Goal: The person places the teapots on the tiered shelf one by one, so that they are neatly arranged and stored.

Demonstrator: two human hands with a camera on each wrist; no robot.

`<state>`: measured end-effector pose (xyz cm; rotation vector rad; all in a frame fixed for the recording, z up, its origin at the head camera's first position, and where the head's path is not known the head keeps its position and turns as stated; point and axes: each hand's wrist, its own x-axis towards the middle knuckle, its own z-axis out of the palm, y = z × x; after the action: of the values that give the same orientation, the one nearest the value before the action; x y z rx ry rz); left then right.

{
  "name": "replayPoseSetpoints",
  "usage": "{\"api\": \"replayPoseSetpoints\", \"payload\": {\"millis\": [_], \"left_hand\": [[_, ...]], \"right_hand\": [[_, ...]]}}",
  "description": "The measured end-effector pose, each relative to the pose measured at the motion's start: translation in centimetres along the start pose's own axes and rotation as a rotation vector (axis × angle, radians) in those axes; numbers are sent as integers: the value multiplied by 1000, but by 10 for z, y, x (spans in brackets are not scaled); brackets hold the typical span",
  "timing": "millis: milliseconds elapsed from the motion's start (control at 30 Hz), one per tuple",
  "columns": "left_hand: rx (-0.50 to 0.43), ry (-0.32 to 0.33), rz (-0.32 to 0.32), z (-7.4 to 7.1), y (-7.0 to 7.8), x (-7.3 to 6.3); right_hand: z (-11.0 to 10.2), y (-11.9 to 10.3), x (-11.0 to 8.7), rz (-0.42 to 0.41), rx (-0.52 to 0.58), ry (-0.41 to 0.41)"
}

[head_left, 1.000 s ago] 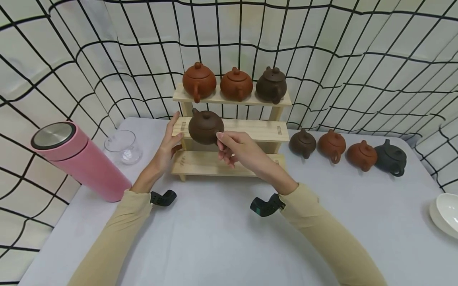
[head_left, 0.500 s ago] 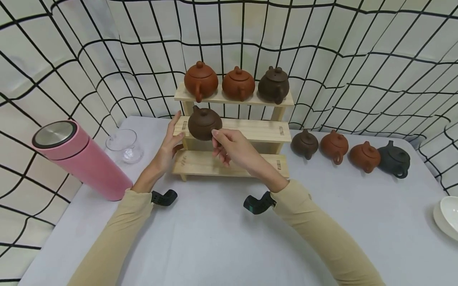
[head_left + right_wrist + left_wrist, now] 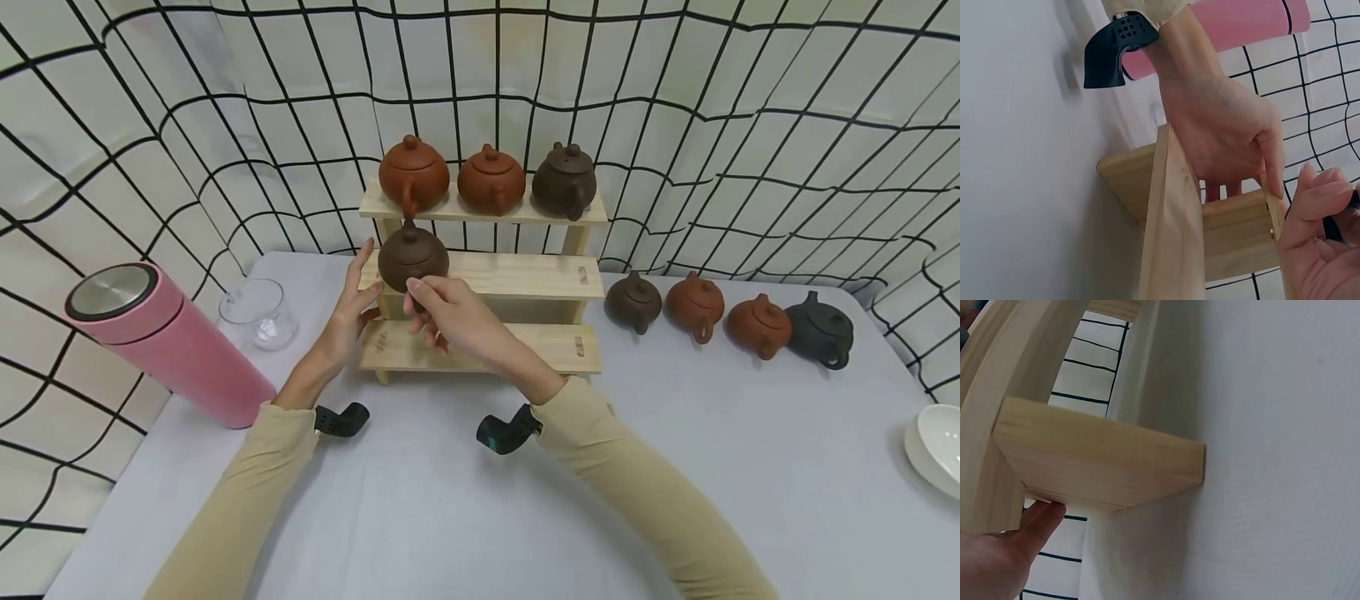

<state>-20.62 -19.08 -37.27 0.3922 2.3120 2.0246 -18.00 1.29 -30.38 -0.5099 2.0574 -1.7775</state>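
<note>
A dark brown clay teapot (image 3: 413, 254) is at the left end of the middle tier of a three-tier wooden shelf (image 3: 517, 275). My right hand (image 3: 457, 321) pinches its handle between thumb and fingers; whether its base touches the board cannot be made out. At the shelf's left side, my left hand (image 3: 345, 317) holds the frame, thumb on the middle board's end and fingers behind, as the right wrist view also shows. Along the top tier stand an orange-red teapot (image 3: 414, 177), a second reddish teapot (image 3: 491, 181) and a dark brown teapot (image 3: 565, 181).
Right of the shelf, a row on the white cloth holds a brown teapot (image 3: 633, 302), two reddish teapots (image 3: 695, 305) and a dark grey teapot (image 3: 820, 331). A pink flask (image 3: 180, 346) and a glass cup (image 3: 258, 312) stand left. A white bowl (image 3: 937, 450) sits far right. Black-wire mesh surrounds the table.
My right hand has carried the brown teapot a little left, toward the left end of the middle tier. My left hand has stayed on the shelf's side.
</note>
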Motion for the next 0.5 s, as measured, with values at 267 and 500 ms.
{"api": "replayPoseSetpoints", "payload": {"millis": [267,500], "left_hand": [[0,7,1,1,0,1],[-6,4,1,0,-1,0]], "right_hand": [[11,-2,3,-22,18,0],[16,1,3,-16,30,-3]]}}
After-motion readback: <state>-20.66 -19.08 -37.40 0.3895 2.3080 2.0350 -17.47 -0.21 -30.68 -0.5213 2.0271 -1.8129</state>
